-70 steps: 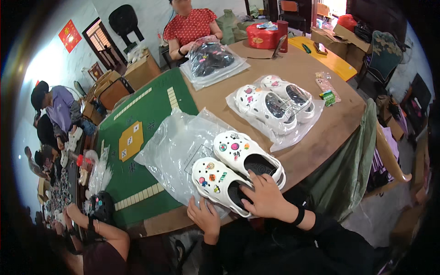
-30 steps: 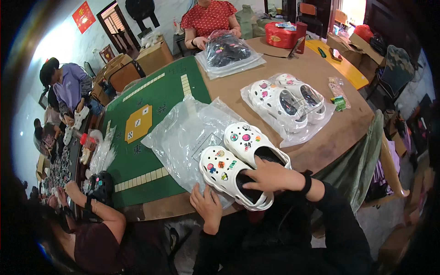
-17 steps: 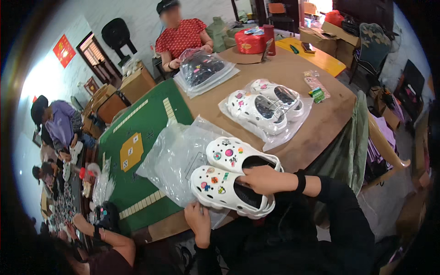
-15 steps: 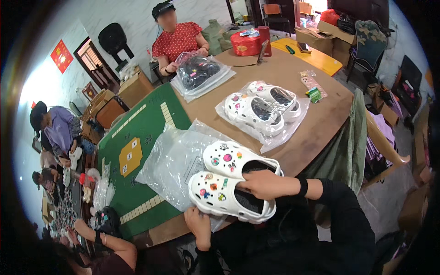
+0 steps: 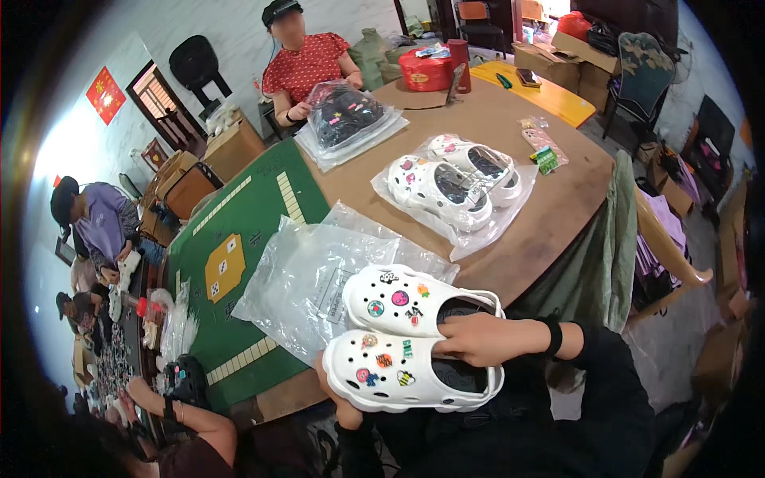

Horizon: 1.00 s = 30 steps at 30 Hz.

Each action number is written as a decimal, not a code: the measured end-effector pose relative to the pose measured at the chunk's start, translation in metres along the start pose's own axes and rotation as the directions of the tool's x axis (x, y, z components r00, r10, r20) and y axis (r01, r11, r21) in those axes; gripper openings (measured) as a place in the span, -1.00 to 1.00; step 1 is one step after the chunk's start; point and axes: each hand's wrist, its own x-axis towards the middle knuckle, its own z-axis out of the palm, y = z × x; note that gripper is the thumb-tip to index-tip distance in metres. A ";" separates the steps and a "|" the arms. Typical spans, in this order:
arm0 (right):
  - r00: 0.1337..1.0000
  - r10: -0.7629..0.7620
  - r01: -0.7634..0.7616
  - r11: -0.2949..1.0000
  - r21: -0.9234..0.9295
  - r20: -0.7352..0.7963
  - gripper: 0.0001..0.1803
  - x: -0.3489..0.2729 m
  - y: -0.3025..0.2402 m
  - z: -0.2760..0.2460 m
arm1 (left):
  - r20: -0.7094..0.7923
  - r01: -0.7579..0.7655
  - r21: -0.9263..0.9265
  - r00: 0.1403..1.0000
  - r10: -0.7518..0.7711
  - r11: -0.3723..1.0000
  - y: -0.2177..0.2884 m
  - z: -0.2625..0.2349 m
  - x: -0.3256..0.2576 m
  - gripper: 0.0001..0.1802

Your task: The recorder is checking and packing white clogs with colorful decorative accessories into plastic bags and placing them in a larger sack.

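Observation:
A pair of white clogs (image 5: 414, 338) with colourful charms on the toes is held side by side over the near edge of the table. My right hand (image 5: 476, 338) reaches into the foot openings and grips the clogs where their inner sides meet. My left hand (image 5: 344, 410) is at the toe of the nearer clog, mostly behind and beneath it, its fingers hidden. Under the far clog's toe and beyond it, a clear plastic bag (image 5: 299, 275) lies flat on the table.
Another bagged pair of white clogs (image 5: 458, 187) lies farther back on the brown tabletop (image 5: 550, 203). Across the table a person in red (image 5: 311, 72) handles bagged black clogs (image 5: 347, 119). A green game mat (image 5: 271, 187) lies left; a co-worker's arm (image 5: 195, 418) is at lower left.
The white clogs have come slightly nearer to me and to the right, with my right hand in them. My left hand has slipped behind the nearer clog's toe.

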 end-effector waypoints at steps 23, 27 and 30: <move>0.929 -0.218 0.194 0.975 0.107 0.299 -0.77 0.011 -0.002 0.001 | 0.371 -0.384 0.920 0.918 0.140 0.080 0.031 -0.007 0.002 -0.20; 0.954 -0.185 0.172 0.982 0.077 0.234 -0.82 0.004 0.003 -0.007 | 0.547 -0.546 0.835 0.813 0.197 -0.067 0.029 -0.015 0.002 -0.34; 0.971 -0.139 0.138 0.990 0.021 0.196 -0.81 0.003 0.006 -0.011 | 0.631 -0.649 0.760 0.749 0.202 0.036 0.053 -0.003 0.004 -0.38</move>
